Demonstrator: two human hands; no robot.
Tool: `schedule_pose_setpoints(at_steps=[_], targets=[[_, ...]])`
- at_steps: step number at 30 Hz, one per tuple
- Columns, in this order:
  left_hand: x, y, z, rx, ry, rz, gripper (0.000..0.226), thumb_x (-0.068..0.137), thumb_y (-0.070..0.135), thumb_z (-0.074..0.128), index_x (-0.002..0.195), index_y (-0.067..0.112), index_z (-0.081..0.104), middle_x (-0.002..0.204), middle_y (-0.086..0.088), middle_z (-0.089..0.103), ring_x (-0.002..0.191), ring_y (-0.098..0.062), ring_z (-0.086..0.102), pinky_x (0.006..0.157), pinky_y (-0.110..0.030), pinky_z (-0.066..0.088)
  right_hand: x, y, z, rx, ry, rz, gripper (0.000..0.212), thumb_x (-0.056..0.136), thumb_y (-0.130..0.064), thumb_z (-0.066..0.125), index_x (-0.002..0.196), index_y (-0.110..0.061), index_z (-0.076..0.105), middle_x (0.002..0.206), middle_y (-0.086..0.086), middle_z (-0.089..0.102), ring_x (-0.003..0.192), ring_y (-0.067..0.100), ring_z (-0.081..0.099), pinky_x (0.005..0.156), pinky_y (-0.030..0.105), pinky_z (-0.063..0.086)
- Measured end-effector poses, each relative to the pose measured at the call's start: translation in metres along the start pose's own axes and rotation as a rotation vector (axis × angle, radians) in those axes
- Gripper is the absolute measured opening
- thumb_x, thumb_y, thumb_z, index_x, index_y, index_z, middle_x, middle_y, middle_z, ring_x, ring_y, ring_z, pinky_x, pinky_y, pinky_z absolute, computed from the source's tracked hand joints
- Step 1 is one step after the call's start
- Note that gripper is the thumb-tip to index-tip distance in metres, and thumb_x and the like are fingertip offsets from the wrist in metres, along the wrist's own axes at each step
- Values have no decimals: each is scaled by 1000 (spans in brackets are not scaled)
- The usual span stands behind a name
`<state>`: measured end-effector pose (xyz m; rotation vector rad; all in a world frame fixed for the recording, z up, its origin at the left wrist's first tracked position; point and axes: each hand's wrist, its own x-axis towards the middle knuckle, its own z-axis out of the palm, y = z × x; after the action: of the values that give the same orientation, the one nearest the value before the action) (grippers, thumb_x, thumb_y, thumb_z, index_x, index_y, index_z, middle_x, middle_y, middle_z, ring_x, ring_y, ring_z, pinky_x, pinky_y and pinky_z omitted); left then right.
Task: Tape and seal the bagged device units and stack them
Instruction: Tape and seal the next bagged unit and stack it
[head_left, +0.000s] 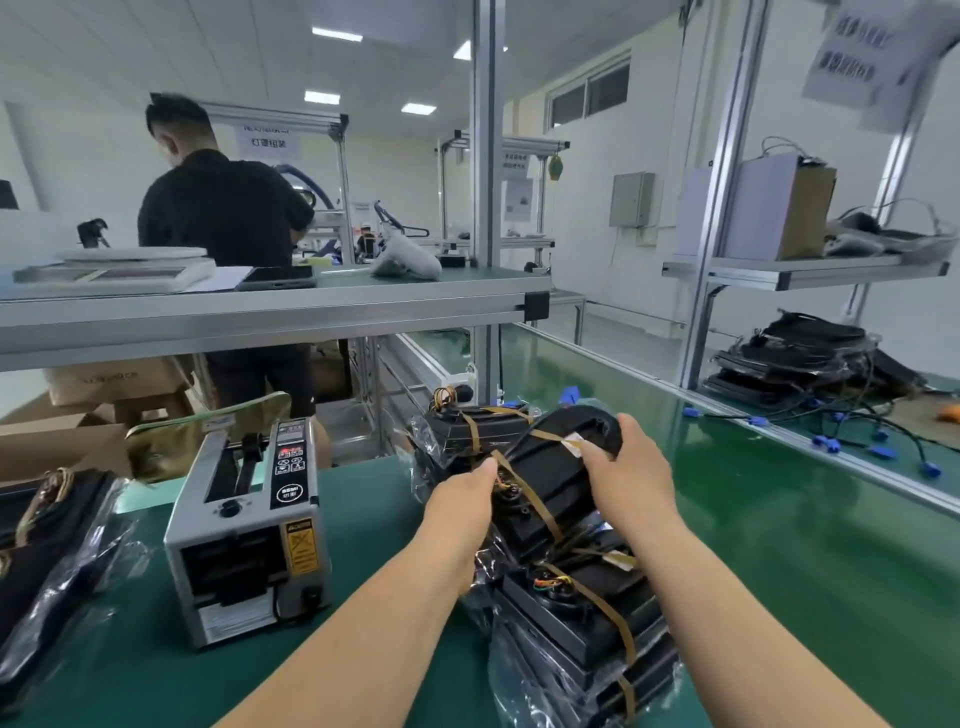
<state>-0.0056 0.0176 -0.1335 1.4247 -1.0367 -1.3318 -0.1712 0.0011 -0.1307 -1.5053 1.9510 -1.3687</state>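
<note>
A black bagged device unit, crossed by brown tape strips, lies tilted on top of a stack of taped bagged units on the green bench. My left hand holds its left edge, thumb on top near a tape strip. My right hand grips its far right end, fingers curled over the rim. Another taped unit sits just behind. A grey automatic tape dispenser stands to the left of the stack.
More bagged units lie at the left edge. A green conveyor belt runs on the right, with black units and blue-plugged cables beyond it. A raised shelf spans ahead; a person in black stands behind it.
</note>
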Motion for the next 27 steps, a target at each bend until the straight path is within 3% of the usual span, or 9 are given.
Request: schedule_pose_setpoints(at_steps=[5, 10, 12, 14, 16, 19, 22, 25, 27], targets=[[-6, -2, 0, -103, 10, -33, 40, 104, 37, 46, 132, 10, 56, 120, -4, 63, 93, -19, 61, 69, -22, 48, -16, -15, -2, -17, 36, -78, 54, 98, -37, 59, 145, -17, 40, 140, 7, 48, 127, 27, 48, 103, 37, 41], [-28, 5, 0, -174, 6, 73, 24, 103, 37, 50, 91, 20, 63, 58, 13, 65, 41, 2, 58, 33, -14, 42, -35, -25, -13, 63, 92, -103, 62, 99, -33, 59, 152, -23, 29, 149, -1, 37, 136, 19, 39, 110, 30, 33], [-41, 11, -6, -197, -30, 173, 28, 104, 35, 48, 90, 21, 69, 63, 15, 71, 49, 1, 62, 41, -15, 47, -52, -35, -23, 199, 176, -179, 64, 94, -32, 67, 148, -32, 33, 143, -11, 42, 130, 8, 44, 110, 27, 38], [-57, 15, -19, -261, -103, 302, 33, 104, 30, 47, 94, 21, 78, 91, 8, 77, 74, -7, 68, 70, -24, 55, -76, -52, -32, 445, 198, -294, 81, 82, -30, 80, 144, -46, 30, 126, -25, 47, 114, -4, 54, 100, 22, 50], [-75, 7, -44, -313, -112, 368, 26, 100, 29, 53, 113, 20, 74, 115, -2, 73, 99, -19, 67, 89, -42, 53, -103, -67, -35, 735, 88, -407, 106, 68, -24, 89, 145, -56, 23, 118, -27, 51, 105, 2, 63, 86, 20, 56], [-96, -25, -87, -452, 8, 318, 48, 82, 25, 63, 130, 17, 62, 121, -10, 70, 108, -29, 65, 84, -48, 56, -137, -67, -11, 1044, -253, -400, 110, 60, -17, 91, 139, -64, 30, 129, -24, 57, 113, 16, 67, 90, 34, 58], [-114, -66, -116, -507, 115, 167, 43, 88, 11, 59, 131, 10, 59, 121, -20, 68, 112, -41, 62, 65, -45, 60, -167, -57, 27, 1074, -601, -250, 97, 58, -10, 89, 140, -36, 46, 129, -8, 67, 116, 18, 67, 90, 26, 55], [-121, -108, -143, -438, 279, 61, 35, 92, -1, 61, 127, 1, 61, 115, -23, 70, 113, -42, 63, 90, -57, 54, -185, -46, 64, 934, -718, -241, 71, 59, 0, 83, 124, -20, 65, 115, -2, 75, 108, 16, 71, 84, 21, 55], [-126, -122, -162, -353, 320, 23, 34, 87, -4, 68, 121, 0, 66, 108, -16, 74, 109, -33, 67, 103, -49, 47, -194, -43, 83, 854, -759, -210, 67, 56, 0, 82, 120, -17, 67, 108, -5, 77, 101, 10, 72, 80, 16, 54]])
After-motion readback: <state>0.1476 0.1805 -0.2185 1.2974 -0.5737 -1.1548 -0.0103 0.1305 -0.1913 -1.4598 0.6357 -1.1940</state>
